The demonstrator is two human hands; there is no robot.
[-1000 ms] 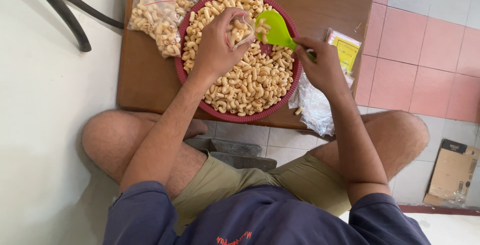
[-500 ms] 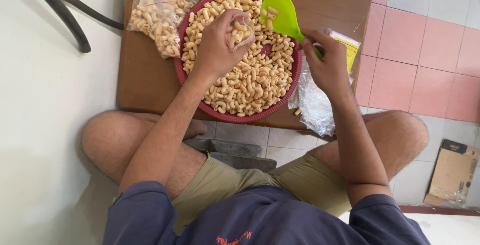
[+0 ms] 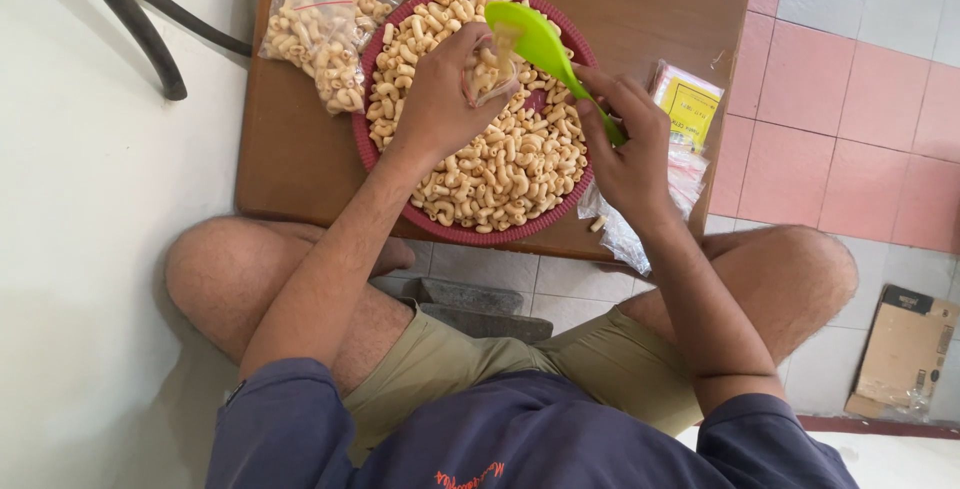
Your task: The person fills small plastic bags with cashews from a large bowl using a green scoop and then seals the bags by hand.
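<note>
Swung inward since the earlier frame, the green scoop point(image 3: 535, 44) is now tipped over the small clear bag point(image 3: 490, 74) above the red tray point(image 3: 470, 232). Bag: thin, limp, light, slippery, best pinched at its mouth. It is gripped by the closed left hand point(image 3: 440, 99); the right hand point(image 3: 625, 144) is wrapped around the scoop's handle. Left of the tray lies a filled bag point(image 3: 320, 34).

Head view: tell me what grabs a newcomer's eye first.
The red tray heaped with pale macaroni snacks at the middle of the brown table. Above it, the right hand tips a lime-green scoop toward a small clear bag pinched in the left hand. A filled bag lies at the tray's left.
</note>
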